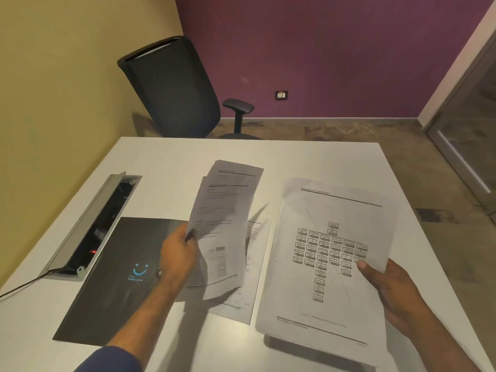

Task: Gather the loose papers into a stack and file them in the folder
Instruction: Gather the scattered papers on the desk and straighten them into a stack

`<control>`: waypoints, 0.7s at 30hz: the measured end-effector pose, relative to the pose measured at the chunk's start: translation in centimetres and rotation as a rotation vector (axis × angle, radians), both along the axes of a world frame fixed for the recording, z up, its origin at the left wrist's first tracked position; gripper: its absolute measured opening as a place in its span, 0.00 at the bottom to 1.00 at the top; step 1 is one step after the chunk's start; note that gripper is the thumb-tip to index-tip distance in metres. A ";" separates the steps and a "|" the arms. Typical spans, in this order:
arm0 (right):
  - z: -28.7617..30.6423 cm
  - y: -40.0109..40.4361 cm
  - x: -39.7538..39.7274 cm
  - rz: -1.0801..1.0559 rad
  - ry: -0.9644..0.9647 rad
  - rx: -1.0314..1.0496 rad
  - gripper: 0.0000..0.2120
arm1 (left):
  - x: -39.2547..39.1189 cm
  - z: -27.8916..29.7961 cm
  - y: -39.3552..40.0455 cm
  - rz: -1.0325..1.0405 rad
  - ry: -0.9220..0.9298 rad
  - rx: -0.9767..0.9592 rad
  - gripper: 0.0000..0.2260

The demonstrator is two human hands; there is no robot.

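Note:
My left hand [178, 251] grips the left edge of a few printed sheets [224, 210], lifted and tilted above the white table [166, 162]. My right hand [386, 285] holds the right edge of a sheet with a block diagram [330, 253], raised just off the table. Between and under them one more printed page [252, 296] lies flat on the table. The dark folder [115, 280] with a blue smile logo lies closed at the left, partly under my left hand and the lifted sheets.
An open grey cable hatch [88, 226] is set into the table at the left, with a cable running off the left edge. A black office chair [174, 89] stands behind the table's far edge. A glass door [467, 146] is at the right.

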State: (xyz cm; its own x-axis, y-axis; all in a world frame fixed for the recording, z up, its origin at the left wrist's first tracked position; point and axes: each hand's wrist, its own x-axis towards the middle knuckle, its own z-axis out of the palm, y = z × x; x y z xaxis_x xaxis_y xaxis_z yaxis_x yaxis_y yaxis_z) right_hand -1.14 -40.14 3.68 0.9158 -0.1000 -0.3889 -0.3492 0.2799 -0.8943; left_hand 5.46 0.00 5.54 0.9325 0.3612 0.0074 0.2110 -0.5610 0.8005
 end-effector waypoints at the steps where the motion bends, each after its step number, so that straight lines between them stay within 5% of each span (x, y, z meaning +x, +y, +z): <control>1: 0.2 0.0 0.0 0.022 0.007 0.038 0.19 | -0.3 0.2 -0.5 -0.008 -0.003 -0.037 0.08; 9: 1.3 3.8 1.0 -0.032 0.010 0.190 0.17 | -2.6 1.6 -4.6 -0.206 0.243 -0.575 0.14; 21: 1.8 4.9 0.8 0.045 0.051 0.208 0.19 | -3.3 2.3 -6.6 -0.448 0.470 -0.645 0.13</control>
State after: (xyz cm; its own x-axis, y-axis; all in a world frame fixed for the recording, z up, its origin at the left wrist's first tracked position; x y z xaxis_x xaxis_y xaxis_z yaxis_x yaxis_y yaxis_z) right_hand -0.36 -35.26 5.45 0.8961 0.0279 -0.4429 -0.4088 0.4400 -0.7995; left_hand 2.21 -6.62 7.82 0.8421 -0.2334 -0.4862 0.4650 -0.1426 0.8738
